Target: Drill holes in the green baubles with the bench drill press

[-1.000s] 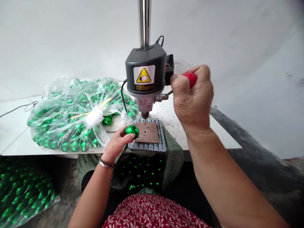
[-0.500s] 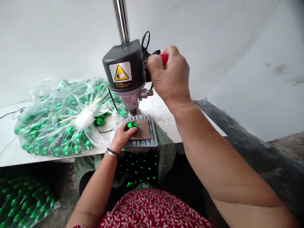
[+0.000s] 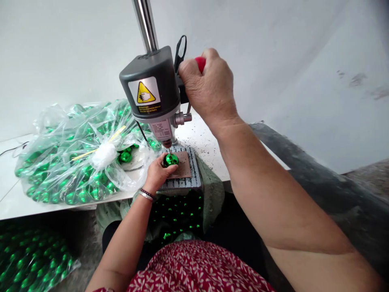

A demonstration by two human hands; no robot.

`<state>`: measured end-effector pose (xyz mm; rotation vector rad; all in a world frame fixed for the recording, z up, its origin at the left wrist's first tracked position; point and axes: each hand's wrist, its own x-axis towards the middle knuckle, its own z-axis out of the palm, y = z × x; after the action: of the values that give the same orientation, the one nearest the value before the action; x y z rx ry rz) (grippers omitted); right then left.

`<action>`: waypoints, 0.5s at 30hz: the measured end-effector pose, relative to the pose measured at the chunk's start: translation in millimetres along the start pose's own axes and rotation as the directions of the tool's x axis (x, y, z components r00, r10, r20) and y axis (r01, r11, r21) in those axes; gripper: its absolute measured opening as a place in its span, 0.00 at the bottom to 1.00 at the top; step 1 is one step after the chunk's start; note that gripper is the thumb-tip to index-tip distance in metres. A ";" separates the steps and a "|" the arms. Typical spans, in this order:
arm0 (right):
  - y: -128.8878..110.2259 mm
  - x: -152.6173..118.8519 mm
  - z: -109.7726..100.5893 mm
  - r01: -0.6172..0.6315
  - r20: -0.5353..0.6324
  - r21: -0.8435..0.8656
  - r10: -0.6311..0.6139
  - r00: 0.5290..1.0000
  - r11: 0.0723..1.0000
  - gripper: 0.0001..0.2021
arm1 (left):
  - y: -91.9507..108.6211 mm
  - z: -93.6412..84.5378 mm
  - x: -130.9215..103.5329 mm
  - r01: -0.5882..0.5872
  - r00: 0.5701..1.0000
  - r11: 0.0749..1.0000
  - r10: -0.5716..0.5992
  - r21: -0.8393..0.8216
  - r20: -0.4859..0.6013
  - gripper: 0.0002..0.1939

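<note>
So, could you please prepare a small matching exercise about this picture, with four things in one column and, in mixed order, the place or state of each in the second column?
Column one
1. Left hand
2. Right hand
3. Warning sticker
4. Brown board

Column two
A. Stuck on the dark grey drill-press housing
B. Holding a green bauble under the drill bit
C. Lying on the slotted grey base
D. Gripping the red handle

Right pairs: 1-B, 2-D, 3-A, 4-C
</note>
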<state>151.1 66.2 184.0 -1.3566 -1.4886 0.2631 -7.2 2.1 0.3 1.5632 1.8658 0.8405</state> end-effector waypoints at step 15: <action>14.7 -47.0 -15.9 0.195 -0.088 0.161 -0.182 0.979 0.968 0.10 | -7.2 8.2 1.2 -0.055 0.998 0.995 0.056 -0.084 0.015 0.32</action>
<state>162.8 25.1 154.9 -1.0708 -1.4882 0.2116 -5.7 3.3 -10.5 1.5720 1.7593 0.9152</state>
